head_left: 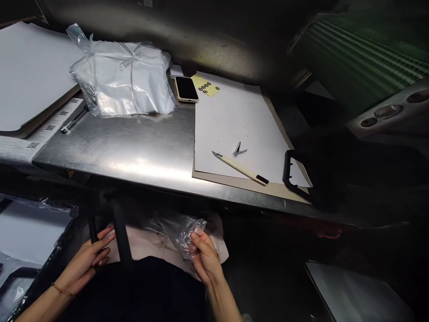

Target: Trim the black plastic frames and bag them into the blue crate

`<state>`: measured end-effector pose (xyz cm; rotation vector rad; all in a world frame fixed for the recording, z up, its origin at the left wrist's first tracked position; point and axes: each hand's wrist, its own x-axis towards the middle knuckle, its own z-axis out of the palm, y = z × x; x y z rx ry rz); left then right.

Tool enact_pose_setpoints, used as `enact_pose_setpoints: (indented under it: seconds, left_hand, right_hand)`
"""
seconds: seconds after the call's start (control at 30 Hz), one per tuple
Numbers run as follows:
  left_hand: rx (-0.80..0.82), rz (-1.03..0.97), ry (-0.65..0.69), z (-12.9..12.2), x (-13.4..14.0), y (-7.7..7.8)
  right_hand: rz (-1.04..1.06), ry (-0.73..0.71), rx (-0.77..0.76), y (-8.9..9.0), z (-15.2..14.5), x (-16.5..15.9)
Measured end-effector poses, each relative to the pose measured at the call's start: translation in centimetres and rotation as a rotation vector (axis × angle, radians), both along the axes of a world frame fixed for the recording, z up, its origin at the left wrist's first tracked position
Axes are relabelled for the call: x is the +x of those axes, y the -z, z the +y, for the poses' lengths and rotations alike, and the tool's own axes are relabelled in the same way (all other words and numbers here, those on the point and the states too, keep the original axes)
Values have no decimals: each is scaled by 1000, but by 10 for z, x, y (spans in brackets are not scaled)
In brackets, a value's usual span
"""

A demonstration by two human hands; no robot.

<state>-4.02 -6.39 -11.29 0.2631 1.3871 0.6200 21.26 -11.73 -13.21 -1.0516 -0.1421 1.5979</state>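
Observation:
Above my lap, my left hand (95, 257) grips a black plastic frame-like part (122, 237), partly blurred, with its bars on both sides of my fingers. My right hand (205, 255) pinches a crumpled clear plastic bag (182, 230) between thumb and fingers, level with the other hand. The far part of the bag is hard to make out against the pale cloth. On the metal table in front lies a craft knife (239, 168) with a cream handle, and beside it a small nail clipper (238, 149). A similar black angular part (287, 169) rests at the table's right.
White paper on cardboard (231, 120) lies under the knife. Behind are a phone (186, 89), a yellow sticker sheet (207, 86) and a tied bundle of plastic bags (124, 80). A plastic-lined box (30, 228) stands at lower left; the metal table's edge (150, 185) runs before me.

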Motion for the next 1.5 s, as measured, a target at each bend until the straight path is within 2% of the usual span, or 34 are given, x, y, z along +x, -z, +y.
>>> enact_pose_setpoints:
  seconds: [0.17, 0.27, 0.37, 0.47, 0.57, 0.73, 0.9, 1.0, 1.07, 1.2, 1.33, 1.4, 1.5]
  left_hand:
    - [35, -146, 170, -4, 40, -4]
    - [96, -208, 251, -3, 61, -1]
    - [131, -241, 320, -1, 65, 5]
    - [139, -251, 346, 2, 57, 10]
    - [153, -201, 336, 5, 47, 13]
    - [217, -65, 402, 14, 31, 11]
    - [320, 31, 564, 30, 11, -11]
    - [321, -7, 714, 36, 13, -24]
    - [316, -14, 793, 39, 23, -26]
    - [331, 8, 915, 42, 44, -14]
    - [348, 16, 972, 42, 50, -8]
    - [346, 33, 959, 39, 46, -9]
    - [331, 74, 923, 33, 37, -11]
  right_hand:
    - [-69, -75, 43, 1, 19, -47]
    - [-56, -169, 42, 3, 26, -60]
    - [-10, -210, 32, 0, 27, -53]
    - [83, -191, 13, -3, 22, -34]
    - [178, -158, -25, -1, 13, -17]
    - [200, -214, -47, 2, 6, 3]
    - [2, -180, 21, -5, 23, 27]
    - [-143, -243, 72, -14, 38, 32]
    - [-251, -312, 118, -25, 46, 28]
    - [-486, -508, 220, -55, 52, 11]
    - [-723, -692, 265, -72, 32, 0]
    - [-843, -686, 250, -68, 13, 0]
    - [-982, -595, 148, -50, -19, 2]
